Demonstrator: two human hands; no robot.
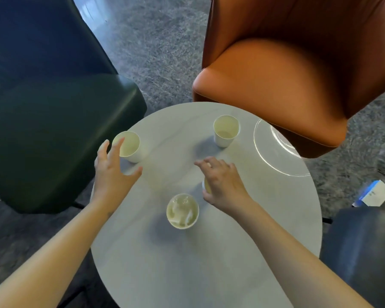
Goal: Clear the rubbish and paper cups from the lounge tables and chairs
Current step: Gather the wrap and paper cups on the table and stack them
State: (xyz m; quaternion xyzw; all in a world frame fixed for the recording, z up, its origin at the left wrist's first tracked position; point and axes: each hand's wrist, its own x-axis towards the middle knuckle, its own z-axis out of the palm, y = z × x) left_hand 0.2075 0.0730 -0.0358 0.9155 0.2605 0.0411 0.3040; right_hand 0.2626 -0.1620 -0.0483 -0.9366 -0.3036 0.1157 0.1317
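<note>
- A round white table [187, 263] stands on grey carpet [160, 41] and carries four paper cups.
- The left cup [129, 145] stands upright near the table's far left edge and looks empty.
- The left hand [111, 172] is spread wide just beside the left cup, with its fingertips at the cup's rim and its thumb out to the right. It grips nothing.
- The far cup [226, 132] stands upright toward the far right, well apart from both hands.
- The near cup [182, 211] stands in the middle of the table, with crumpled white paper inside.
- The right hand [222, 183] lies over a covered cup [206, 185], of which only a sliver shows beside the thumb. Whether the fingers grip it I cannot tell.
- A dark green chair [53, 130] is on the left, an orange chair [287, 85] at the far right and a dark chair [365, 252] at the near right.
- A blue and white box [375, 193] lies on the carpet to the right.
</note>
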